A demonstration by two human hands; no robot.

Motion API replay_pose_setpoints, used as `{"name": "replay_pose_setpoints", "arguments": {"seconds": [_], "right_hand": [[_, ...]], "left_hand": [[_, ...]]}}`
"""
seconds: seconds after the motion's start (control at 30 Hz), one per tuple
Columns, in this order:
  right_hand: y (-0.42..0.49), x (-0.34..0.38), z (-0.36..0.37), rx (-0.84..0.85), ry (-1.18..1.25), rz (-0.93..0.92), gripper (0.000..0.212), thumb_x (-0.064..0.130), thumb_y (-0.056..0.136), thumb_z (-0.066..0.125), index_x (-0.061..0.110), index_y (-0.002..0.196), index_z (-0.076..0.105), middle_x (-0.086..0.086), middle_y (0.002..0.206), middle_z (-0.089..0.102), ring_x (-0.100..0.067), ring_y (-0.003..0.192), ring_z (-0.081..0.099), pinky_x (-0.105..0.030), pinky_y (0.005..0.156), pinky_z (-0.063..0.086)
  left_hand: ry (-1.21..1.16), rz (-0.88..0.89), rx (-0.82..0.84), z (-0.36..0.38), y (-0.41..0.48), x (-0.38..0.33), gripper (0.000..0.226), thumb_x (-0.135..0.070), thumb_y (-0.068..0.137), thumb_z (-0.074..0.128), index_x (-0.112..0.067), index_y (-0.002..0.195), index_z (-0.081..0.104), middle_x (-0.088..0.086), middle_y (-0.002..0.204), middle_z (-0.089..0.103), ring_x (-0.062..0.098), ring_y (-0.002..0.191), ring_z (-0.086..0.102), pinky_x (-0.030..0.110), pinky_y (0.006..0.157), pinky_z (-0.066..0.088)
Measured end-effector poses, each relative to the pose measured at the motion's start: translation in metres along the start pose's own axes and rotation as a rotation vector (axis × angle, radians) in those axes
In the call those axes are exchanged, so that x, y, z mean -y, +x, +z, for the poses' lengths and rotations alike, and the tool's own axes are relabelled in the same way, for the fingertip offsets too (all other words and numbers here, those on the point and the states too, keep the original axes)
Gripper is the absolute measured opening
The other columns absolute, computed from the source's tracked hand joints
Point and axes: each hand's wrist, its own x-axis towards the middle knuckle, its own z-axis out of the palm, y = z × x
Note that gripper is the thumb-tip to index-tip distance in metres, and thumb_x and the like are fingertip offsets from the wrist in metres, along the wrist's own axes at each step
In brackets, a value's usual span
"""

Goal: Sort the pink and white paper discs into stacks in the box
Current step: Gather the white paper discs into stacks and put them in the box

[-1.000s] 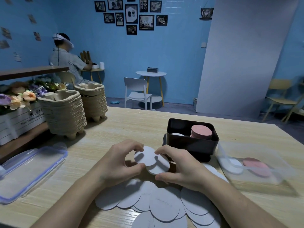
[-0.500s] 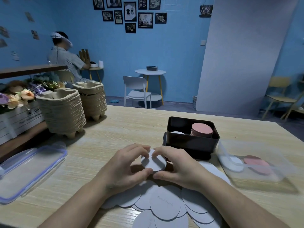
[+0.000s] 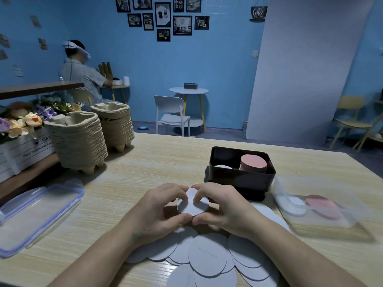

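Head view: left hand (image 3: 159, 210) and right hand (image 3: 219, 206) fingers pinch small white stack (image 3: 193, 201), squaring edges for box (image 3: 240, 179) just beyond, near pink stack (image 3: 253, 163).

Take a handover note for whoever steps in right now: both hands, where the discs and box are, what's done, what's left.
Hands: left hand and right hand together pinch the held white discs just in front of the box.
Box: pink stack on its right side, low white stack on its left.
Done: pink stack built, white stack started.
Left: add the held discs to the white stack, then the loose white pile at the near table edge. The clear tub on the right shows one pink and one white disc.
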Motion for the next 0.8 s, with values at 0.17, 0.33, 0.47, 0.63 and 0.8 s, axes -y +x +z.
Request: {"name": "replay_pose_setpoints", "arguments": {"seconds": [0.17,0.33,0.47,0.63,0.8], "right_hand": [[-0.0005,0.0032,-0.0021,-0.016,0.039,-0.026,0.033,0.040,0.082,0.088,0.021,0.097,0.065,0.010,0.122,0.069,-0.008,0.117,0.064,-0.022,0.092,0.051],[-0.0006,0.0007,-0.0014,0.028,-0.036,-0.015,0.033,0.045,0.082,0.087,0.024,0.097,0.065,0.005,0.132,0.066,0.003,0.137,0.051,-0.030,0.103,0.050],[-0.0004,0.0028,-0.0044,0.022,-0.079,-0.034,0.033,0.048,0.083,0.085,0.024,0.098,0.068,0.006,0.128,0.067,0.003,0.123,0.059,-0.026,0.096,0.052],[-0.0002,0.0056,-0.0070,0.027,-0.052,-0.042,0.033,0.049,0.086,0.082,0.022,0.097,0.066,0.003,0.113,0.070,-0.001,0.115,0.062,-0.029,0.089,0.054],[-0.0001,0.0038,-0.0072,0.110,-0.114,-0.045,0.033,0.050,0.084,0.082,0.027,0.093,0.061,0.000,0.098,0.065,-0.023,0.106,0.066,-0.041,0.079,0.054]], "left_hand": [[-0.064,-0.020,-0.005,-0.0037,-0.0011,-0.0002,0.025,-0.045,0.080,0.083,-0.028,0.097,0.073,-0.012,0.122,0.071,-0.003,0.127,0.060,0.023,0.098,0.053],[-0.016,-0.016,-0.018,-0.0033,-0.0024,-0.0002,0.023,-0.046,0.078,0.083,-0.030,0.094,0.075,-0.013,0.127,0.069,-0.005,0.126,0.060,0.022,0.098,0.053],[0.018,-0.011,0.018,-0.0039,-0.0019,0.0006,0.027,-0.048,0.079,0.084,-0.034,0.099,0.073,-0.013,0.132,0.068,-0.005,0.127,0.059,0.024,0.100,0.052],[-0.004,-0.007,0.013,-0.0049,-0.0012,-0.0001,0.027,-0.046,0.079,0.085,-0.032,0.099,0.074,-0.014,0.127,0.070,-0.005,0.123,0.061,0.024,0.097,0.054],[-0.003,0.008,0.027,-0.0026,0.0011,-0.0010,0.028,-0.050,0.078,0.084,-0.031,0.097,0.074,-0.014,0.122,0.072,-0.003,0.121,0.063,0.026,0.096,0.055]]}}
